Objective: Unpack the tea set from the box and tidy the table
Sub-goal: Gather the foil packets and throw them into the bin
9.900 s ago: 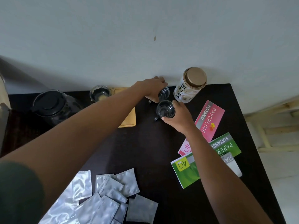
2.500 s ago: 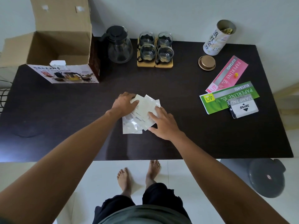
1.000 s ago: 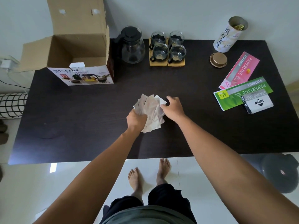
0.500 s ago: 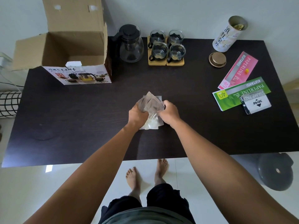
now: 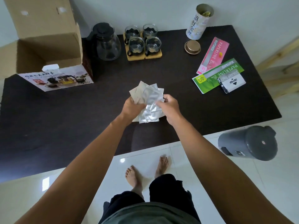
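Over the middle of the dark desk [image 5: 194,110] a fanned bunch of silver packets [image 5: 149,102] is gripped from both sides — left hand [image 5: 131,108] and right hand [image 5: 169,107] both pinching it — with teapot [image 5: 107,43], four cups [image 5: 142,41] and open box [image 5: 47,50] lined up behind.

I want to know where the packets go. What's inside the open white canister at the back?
The canister stands open; something yellowish shows near its rim, too small to identify. Its depth is hidden. Its lid lies beside it.
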